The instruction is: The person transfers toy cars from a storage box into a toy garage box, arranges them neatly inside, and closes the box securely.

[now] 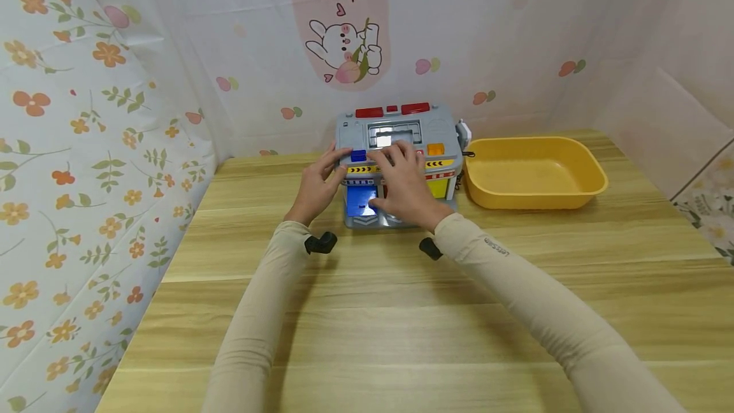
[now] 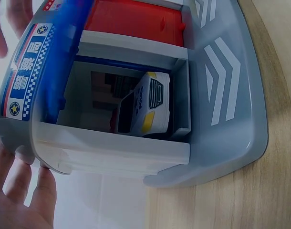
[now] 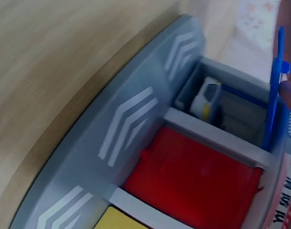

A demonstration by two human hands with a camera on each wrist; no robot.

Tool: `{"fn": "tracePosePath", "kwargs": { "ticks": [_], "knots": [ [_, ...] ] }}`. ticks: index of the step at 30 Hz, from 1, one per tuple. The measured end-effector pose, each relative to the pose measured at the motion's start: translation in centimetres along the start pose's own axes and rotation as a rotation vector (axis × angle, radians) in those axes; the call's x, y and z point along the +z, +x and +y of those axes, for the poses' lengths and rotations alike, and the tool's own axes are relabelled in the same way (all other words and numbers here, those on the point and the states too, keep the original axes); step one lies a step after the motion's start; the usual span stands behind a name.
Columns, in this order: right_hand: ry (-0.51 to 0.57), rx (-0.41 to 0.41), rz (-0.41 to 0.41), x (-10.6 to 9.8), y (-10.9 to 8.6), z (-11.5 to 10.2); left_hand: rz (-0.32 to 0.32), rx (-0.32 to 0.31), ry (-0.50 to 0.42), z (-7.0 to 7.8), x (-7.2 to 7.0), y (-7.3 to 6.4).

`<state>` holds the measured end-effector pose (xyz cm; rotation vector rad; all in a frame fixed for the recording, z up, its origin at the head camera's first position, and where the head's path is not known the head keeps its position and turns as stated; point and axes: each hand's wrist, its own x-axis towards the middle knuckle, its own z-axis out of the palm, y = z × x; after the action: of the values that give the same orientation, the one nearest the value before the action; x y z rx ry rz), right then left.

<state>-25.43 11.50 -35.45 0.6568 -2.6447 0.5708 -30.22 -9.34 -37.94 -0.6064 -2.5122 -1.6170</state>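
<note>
A grey toy garage (image 1: 441,116) stands at the table's back, with its blue door (image 1: 357,199) swung out and raised. Inside the bay behind this door sits a white toy car (image 2: 157,102) with yellow headlights, nose outward. My left hand (image 1: 318,187) grips the garage's left front corner; several fingertips lie against the side wall in the left wrist view. My right hand (image 1: 407,187) reaches over the garage front, fingers bent onto the roof by the blue button (image 1: 358,155). Its thumb touches the blue door beside the small tab (image 3: 285,67).
A red door (image 3: 193,179) closes the middle bay, and a yellow door (image 1: 438,188) is on the right. To the garage's right stands a yellow plastic basin (image 1: 536,201). A patterned cloth (image 1: 246,30) hangs close behind.
</note>
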Motion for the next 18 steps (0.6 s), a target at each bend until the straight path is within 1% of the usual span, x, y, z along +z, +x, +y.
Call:
{"fn": "tracePosePath", "kwargs": {
  "ticks": [4, 7, 11, 12, 14, 18],
  "knots": [
    [-0.150, 0.000, -0.020, 0.9, 0.3, 0.2, 0.008, 0.011, 0.007, 0.0, 0.0, 0.0],
    [-0.256, -0.004, -0.011, 1.7, 0.5, 0.3, 0.013, 0.008, 0.017, 0.0, 0.1, -0.1],
    [-0.341, -0.024, 0.029, 2.4, 0.7, 0.4, 0.013, 0.006, 0.015, 0.0, 0.2, -0.1],
    [-0.356, -0.032, 0.037, 2.5, 0.7, 0.5, 0.010, 0.001, 0.011, 0.5, 0.1, -0.2],
    [-0.395, -0.058, 0.066, 3.0, 0.7, 0.6, 0.012, 0.003, -0.001, 0.5, 0.2, -0.2],
    [-0.508, -0.112, 0.112, 3.7, 0.8, 1.0, 0.020, 0.004, -0.013, 0.4, 0.1, 0.0]
  ]
}}
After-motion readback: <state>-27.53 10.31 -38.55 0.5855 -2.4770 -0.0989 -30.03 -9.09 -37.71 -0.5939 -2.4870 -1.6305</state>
